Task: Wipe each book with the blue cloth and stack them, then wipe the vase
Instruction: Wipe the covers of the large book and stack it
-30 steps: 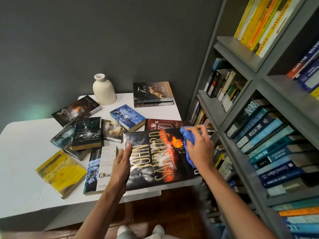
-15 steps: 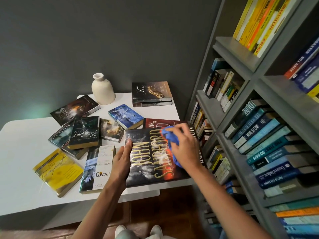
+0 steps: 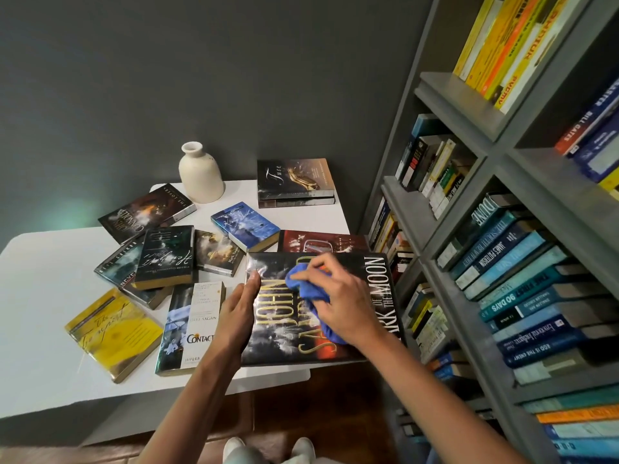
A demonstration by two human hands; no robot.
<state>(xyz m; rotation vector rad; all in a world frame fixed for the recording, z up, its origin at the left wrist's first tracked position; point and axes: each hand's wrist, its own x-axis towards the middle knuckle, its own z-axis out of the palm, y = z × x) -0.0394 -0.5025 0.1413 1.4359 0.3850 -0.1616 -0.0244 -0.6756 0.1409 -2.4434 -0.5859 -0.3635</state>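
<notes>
A large dark hardcover book (image 3: 378, 296) with gold lettering lies at the table's front right corner. My right hand (image 3: 338, 299) grips the crumpled blue cloth (image 3: 303, 286) and presses it on the middle of the cover. Along the book's left edge my left hand (image 3: 239, 313) holds it with straight fingers. A cream vase (image 3: 200, 174) stands at the back of the white table (image 3: 43, 316). Behind the big book, two books form a stack (image 3: 294, 182) by the wall.
Several other books lie scattered on the table: a yellow one (image 3: 114, 333) at the left, a Contact paperback (image 3: 191, 323), a blue one (image 3: 244, 226), a red one (image 3: 321, 242). A grey bookshelf (image 3: 469, 296) full of books rises close on the right.
My right hand has slid the blue cloth leftward across the cover, from the book's right edge to its middle. My left hand has stayed on the left edge.
</notes>
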